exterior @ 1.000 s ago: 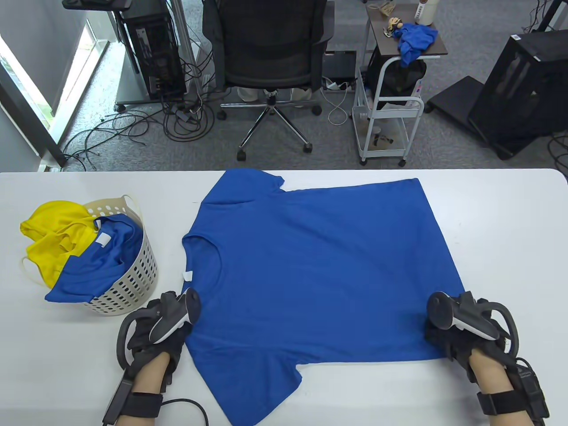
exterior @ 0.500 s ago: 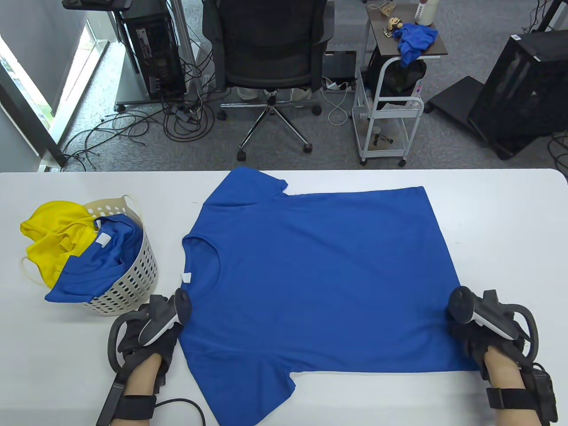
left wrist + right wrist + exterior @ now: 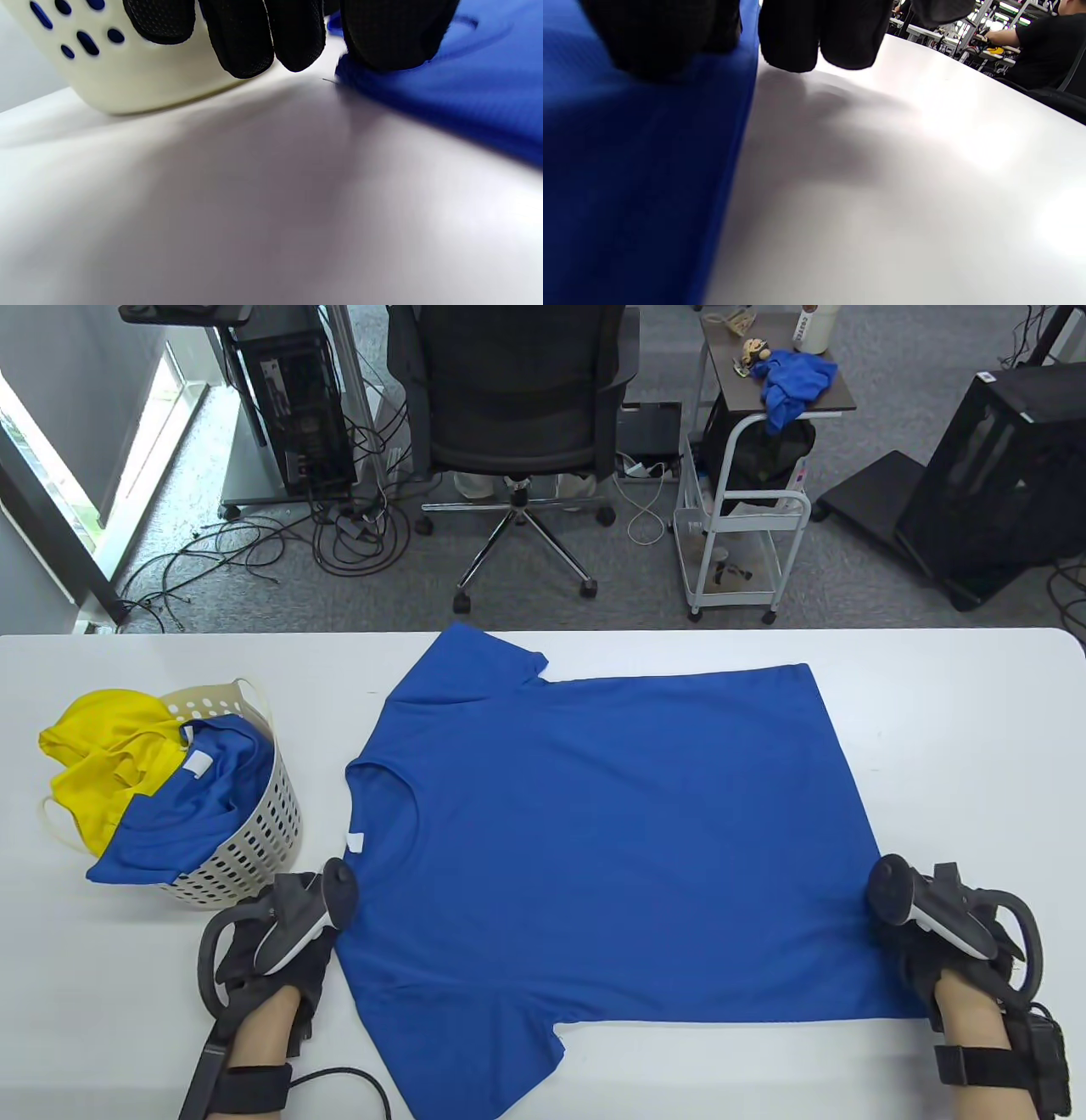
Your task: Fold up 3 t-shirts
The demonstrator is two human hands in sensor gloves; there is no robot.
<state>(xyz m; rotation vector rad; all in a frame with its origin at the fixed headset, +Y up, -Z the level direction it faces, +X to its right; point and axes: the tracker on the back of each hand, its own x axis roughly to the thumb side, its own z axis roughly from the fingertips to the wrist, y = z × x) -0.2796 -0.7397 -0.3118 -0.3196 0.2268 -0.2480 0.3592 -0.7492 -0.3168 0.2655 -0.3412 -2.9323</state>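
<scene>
My trackers hide both grips: left hand (image 3: 271, 959) pinches the knit blue t-shirt (image 3: 611, 831) at eight o'clock, right hand (image 3: 942, 959) at four.

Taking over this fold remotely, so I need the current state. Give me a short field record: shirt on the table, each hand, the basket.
spread shirt: blue t-shirt lies flat on the white table, collar toward the basket
left hand: left hand touches the shirt's near shoulder edge
right hand: right hand on the near hem corner
basket: white basket left of the shirt, holding a yellow shirt and a second blue shirt
folds made: none visible
</scene>
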